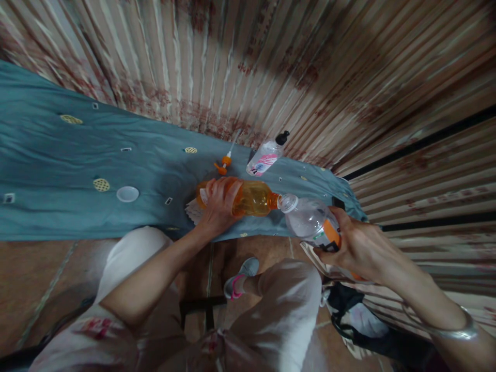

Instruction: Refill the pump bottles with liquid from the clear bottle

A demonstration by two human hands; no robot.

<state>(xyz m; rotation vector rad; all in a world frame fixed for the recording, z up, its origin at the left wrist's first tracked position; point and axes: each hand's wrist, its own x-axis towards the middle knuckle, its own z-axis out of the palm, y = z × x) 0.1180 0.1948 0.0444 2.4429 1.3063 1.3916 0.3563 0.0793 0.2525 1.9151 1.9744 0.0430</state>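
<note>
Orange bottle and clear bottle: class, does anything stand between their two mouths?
Nothing visible does. The left hand holds the orange bottle on its side, the right hand tilts the clear bottle, and the two necks meet mouth to mouth above the blue cloth. The white cap lies well off to the left.

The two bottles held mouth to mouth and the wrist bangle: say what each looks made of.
Orange bottle: clear glossy plastic, amber liquid showing through. Clear bottle: thin see-through plastic, probably, with a printed label. Bangle: likely metal, silvery with a bright sheen.
</note>
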